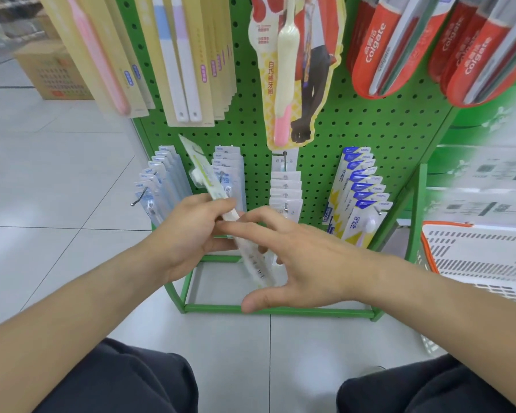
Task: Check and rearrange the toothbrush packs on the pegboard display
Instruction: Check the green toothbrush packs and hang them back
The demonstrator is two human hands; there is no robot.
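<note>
Two bare hands meet low before the green pegboard (355, 126); the left hand (191, 231) has its grip closed on a pale green-and-white toothbrush pack (218, 201), tilted, top toward the board; the right hand (292, 257) is spread wide, forefinger touching the pack, thumb apart below; behind, rows of white and blue packs (359, 192) hang on hooks; higher, red packs (382, 46) read "Colgate"; a white basket (474, 254) stands right.

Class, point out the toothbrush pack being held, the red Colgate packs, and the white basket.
toothbrush pack (201, 171), head view, upper card.
red Colgate packs (376, 52), head view, red front.
white basket (474, 248), head view, slotted wall.
</note>
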